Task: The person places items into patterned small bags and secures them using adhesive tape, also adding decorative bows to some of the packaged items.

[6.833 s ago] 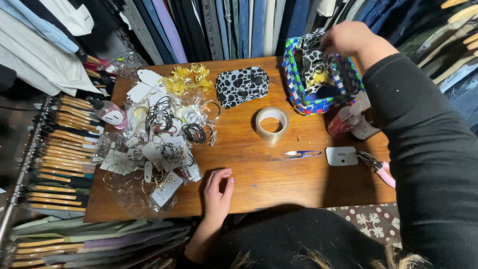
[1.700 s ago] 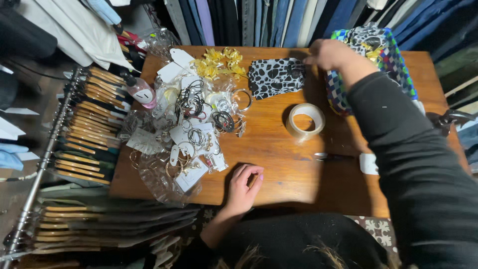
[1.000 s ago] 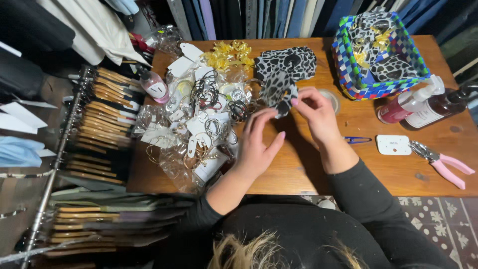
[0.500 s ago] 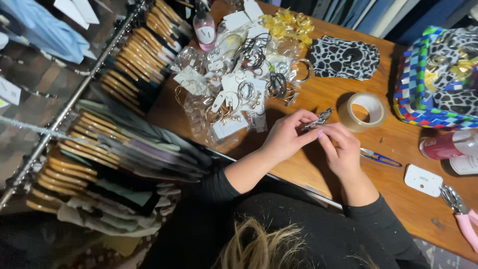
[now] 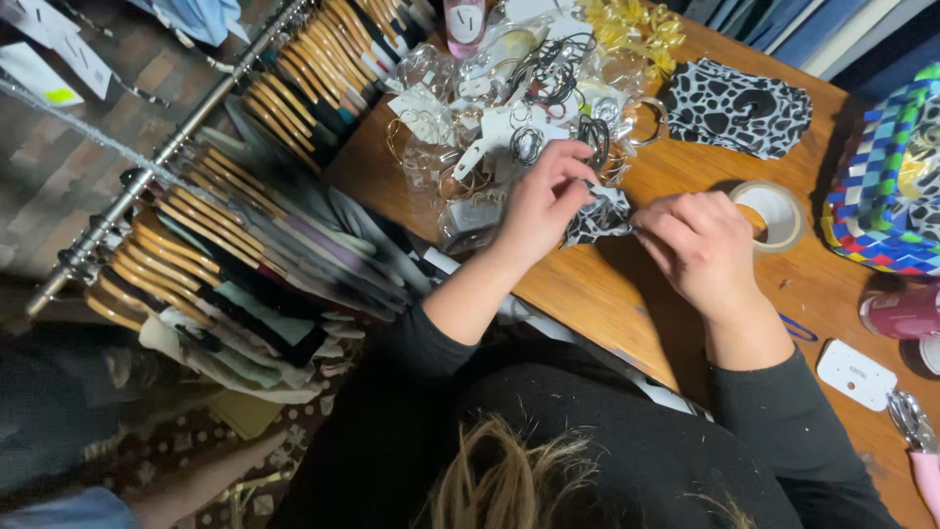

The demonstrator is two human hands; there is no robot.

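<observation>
Nearest, a white rectangular device (image 5: 857, 374) lies on the wooden table (image 5: 627, 294); above it the right hand (image 5: 697, 245) and left hand (image 5: 540, 204) meet, both pinching a small black-and-white spotted fabric piece (image 5: 597, 216) held just over the table; a roll of clear tape (image 5: 774, 214) sits just right of the hands; farther off lie a heap of bagged hoops and rings (image 5: 509, 108) and a larger spotted cloth (image 5: 739, 106).
</observation>
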